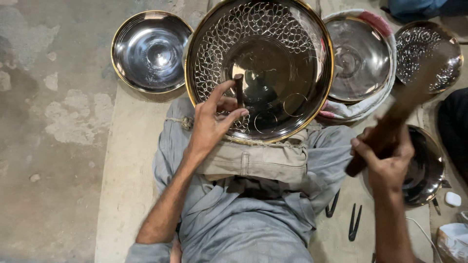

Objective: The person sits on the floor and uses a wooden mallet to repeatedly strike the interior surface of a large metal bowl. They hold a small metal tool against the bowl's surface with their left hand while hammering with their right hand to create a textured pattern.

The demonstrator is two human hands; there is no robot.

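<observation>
Left hand (214, 119) pinches a short dark punch (239, 90), tip on the inside of the big patterned brass-rimmed bowl (273, 44) propped on the lap; right hand (387, 156) fisted round a wooden mallet (404, 104), raised right of that bowl; plain steel bowl (148, 51) left of it; metal tools (355, 221) on floor below-right.
</observation>
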